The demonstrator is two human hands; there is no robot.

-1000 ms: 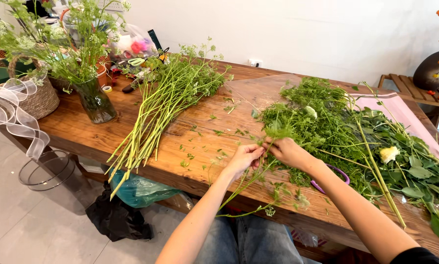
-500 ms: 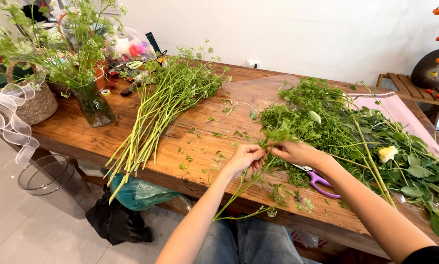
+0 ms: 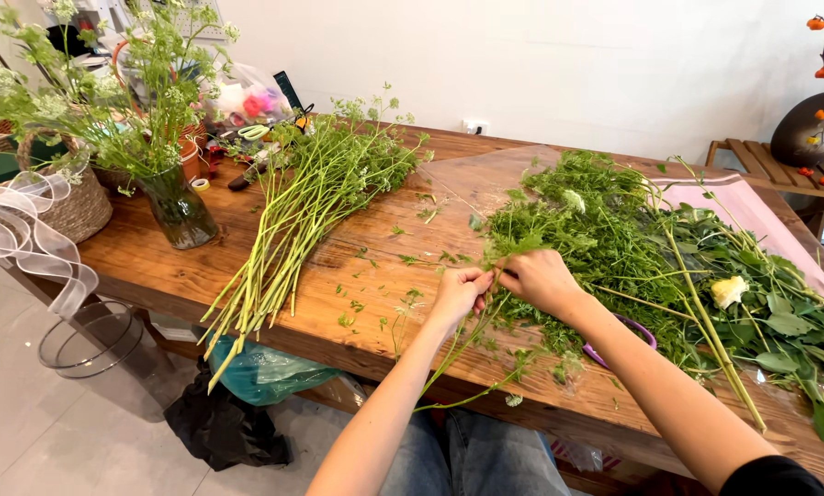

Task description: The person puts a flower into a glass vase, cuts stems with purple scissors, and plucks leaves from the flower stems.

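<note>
My left hand and my right hand meet over the wooden table, both pinching the same thin green stem that slants down past the front edge. The stem rises into a heap of leafy cuttings just right of my hands. A bundle of stripped long stems lies to the left, apart from my hands. Purple-handled scissors lie partly hidden under my right forearm.
A glass vase with white-flowered stems stands at the left, beside a wicker basket with ribbon. A cream rose lies among leaves at the right. Bags sit under the table. Leaf bits are scattered on the tabletop.
My hands have stayed together on the stem, shifting slightly along it. The view has tilted a little.
</note>
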